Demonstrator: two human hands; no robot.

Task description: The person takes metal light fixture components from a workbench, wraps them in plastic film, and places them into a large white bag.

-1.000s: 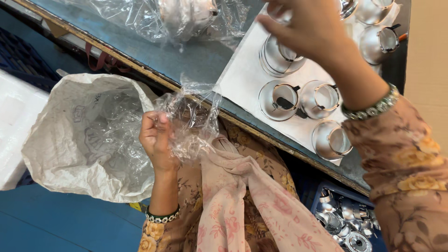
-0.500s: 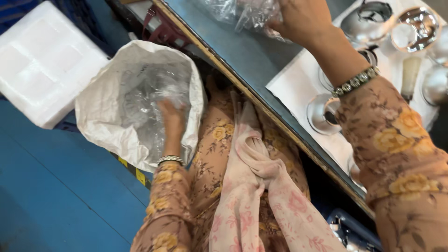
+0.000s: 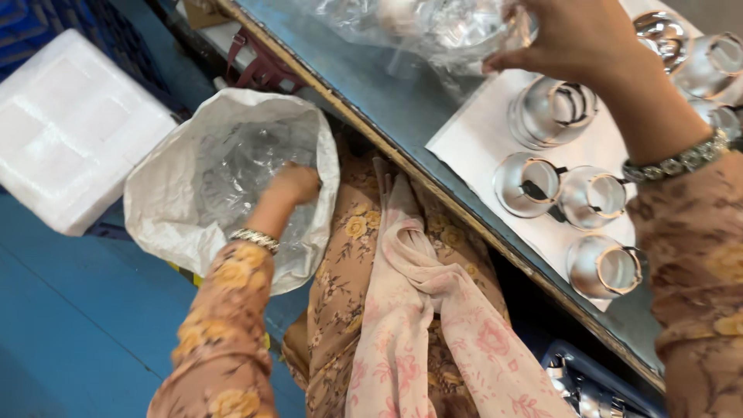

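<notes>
My left hand (image 3: 292, 186) is down inside the open mouth of a white woven sack (image 3: 162, 224) that holds crumpled clear plastic (image 3: 236, 166). Its fingers curl downward and are partly hidden, so I cannot see whether they hold anything. My right hand (image 3: 576, 39) reaches over the grey table (image 3: 387, 108) and pinches a clear plastic bag (image 3: 418, 27) with a shiny metal piece inside. Just below that hand, several steel cups (image 3: 534, 186) stand on a white sheet (image 3: 480, 139), one group stacked (image 3: 553, 112).
A white foam block (image 3: 70, 131) lies on the blue floor (image 3: 70, 310) left of the sack. The table's wooden front edge (image 3: 433, 193) runs diagonally past my lap. A blue crate of small metal parts (image 3: 588, 387) sits under the table at lower right.
My left hand carried the crumpled clear plastic from beside the table edge down into the sack. My right hand moved off the cups to the plastic bag further back.
</notes>
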